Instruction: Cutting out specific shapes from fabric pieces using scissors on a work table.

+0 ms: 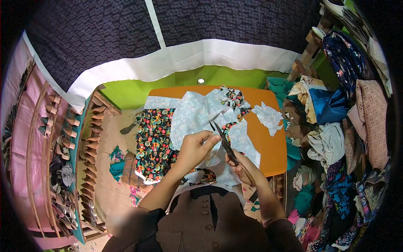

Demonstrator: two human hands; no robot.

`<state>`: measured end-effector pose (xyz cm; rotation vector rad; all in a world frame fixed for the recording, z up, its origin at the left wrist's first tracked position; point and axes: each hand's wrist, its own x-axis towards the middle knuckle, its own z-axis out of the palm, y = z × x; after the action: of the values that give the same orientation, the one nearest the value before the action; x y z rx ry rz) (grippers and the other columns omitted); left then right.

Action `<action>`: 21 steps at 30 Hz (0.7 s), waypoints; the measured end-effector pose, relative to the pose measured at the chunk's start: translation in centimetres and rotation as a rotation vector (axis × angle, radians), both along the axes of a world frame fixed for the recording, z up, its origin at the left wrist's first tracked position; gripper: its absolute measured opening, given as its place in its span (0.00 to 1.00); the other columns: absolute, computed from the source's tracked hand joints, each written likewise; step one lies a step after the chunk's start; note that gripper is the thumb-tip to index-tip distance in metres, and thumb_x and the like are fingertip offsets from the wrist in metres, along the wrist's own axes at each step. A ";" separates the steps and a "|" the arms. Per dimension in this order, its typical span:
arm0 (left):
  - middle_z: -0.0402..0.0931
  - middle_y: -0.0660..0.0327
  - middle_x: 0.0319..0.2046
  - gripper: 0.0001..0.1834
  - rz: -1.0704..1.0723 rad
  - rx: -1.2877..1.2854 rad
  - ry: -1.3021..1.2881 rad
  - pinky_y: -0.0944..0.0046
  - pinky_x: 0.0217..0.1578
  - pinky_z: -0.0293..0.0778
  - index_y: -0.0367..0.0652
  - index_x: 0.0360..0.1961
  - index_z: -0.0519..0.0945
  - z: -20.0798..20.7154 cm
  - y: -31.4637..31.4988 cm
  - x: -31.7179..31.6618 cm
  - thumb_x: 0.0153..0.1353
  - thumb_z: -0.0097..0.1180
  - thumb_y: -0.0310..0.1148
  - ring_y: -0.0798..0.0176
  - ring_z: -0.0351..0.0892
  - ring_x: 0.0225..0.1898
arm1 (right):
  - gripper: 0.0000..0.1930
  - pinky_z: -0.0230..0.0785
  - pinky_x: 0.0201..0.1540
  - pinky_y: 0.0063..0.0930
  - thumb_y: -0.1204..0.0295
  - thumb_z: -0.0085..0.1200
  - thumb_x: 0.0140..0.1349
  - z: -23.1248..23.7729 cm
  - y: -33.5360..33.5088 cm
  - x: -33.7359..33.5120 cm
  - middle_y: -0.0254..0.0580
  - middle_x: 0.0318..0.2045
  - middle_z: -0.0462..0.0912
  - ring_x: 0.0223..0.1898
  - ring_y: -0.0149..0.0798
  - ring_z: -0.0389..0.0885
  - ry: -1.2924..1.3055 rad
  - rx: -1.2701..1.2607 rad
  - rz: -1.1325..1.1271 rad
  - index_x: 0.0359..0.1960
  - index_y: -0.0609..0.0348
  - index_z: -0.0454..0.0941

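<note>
My right hand [245,168] grips the handles of dark scissors [223,140], whose blades point up and away with the tips slightly apart. My left hand [196,148] pinches the edge of a pale blue patterned cloth [193,115] just left of the blades. That cloth lies spread over an orange table [268,145]. A black cloth with bright floral print [154,143] hangs over the table's left side.
White cloth scraps [268,117] lie on the table's right part, and a black-and-white printed piece [231,97] at its far edge. Piles of folded fabrics [336,138] fill the right side. A rack of shoe soles [90,143] stands at left.
</note>
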<state>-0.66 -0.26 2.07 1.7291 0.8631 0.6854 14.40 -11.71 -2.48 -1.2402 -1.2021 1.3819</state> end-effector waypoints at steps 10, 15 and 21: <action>0.66 0.63 0.08 0.14 0.013 -0.055 0.006 0.73 0.12 0.55 0.35 0.25 0.77 0.4 0.3 0.0 0.53 0.54 0.37 0.78 0.60 0.11 | 0.42 0.44 0.19 0.09 0.28 0.37 0.34 1.8 0.6 -0.8 0.24 0.21 0.56 0.19 0.18 0.52 -0.033 -0.059 -0.038 0.33 0.59 0.63; 0.64 0.64 0.07 0.13 -0.039 -0.003 0.074 0.73 0.12 0.55 0.35 0.24 0.77 0.2 1.0 -0.2 0.53 0.54 0.37 0.78 0.59 0.11 | 0.41 0.43 0.19 0.11 0.28 0.34 0.38 1.5 0.9 -1.0 0.23 0.19 0.55 0.19 0.19 0.50 -0.036 -0.002 -0.031 0.32 0.59 0.63; 0.63 0.64 0.07 0.14 -0.081 -0.040 0.171 0.72 0.13 0.56 0.35 0.24 0.77 0.4 1.6 -0.5 0.53 0.53 0.38 0.77 0.59 0.10 | 0.41 0.42 0.20 0.10 0.28 0.35 0.37 1.0 1.2 -0.9 0.24 0.20 0.56 0.20 0.18 0.51 -0.026 -0.033 -0.021 0.33 0.59 0.63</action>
<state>-1.16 1.33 2.48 1.7951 0.9118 0.4677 13.45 -10.52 -1.52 -1.2941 -1.1845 1.3792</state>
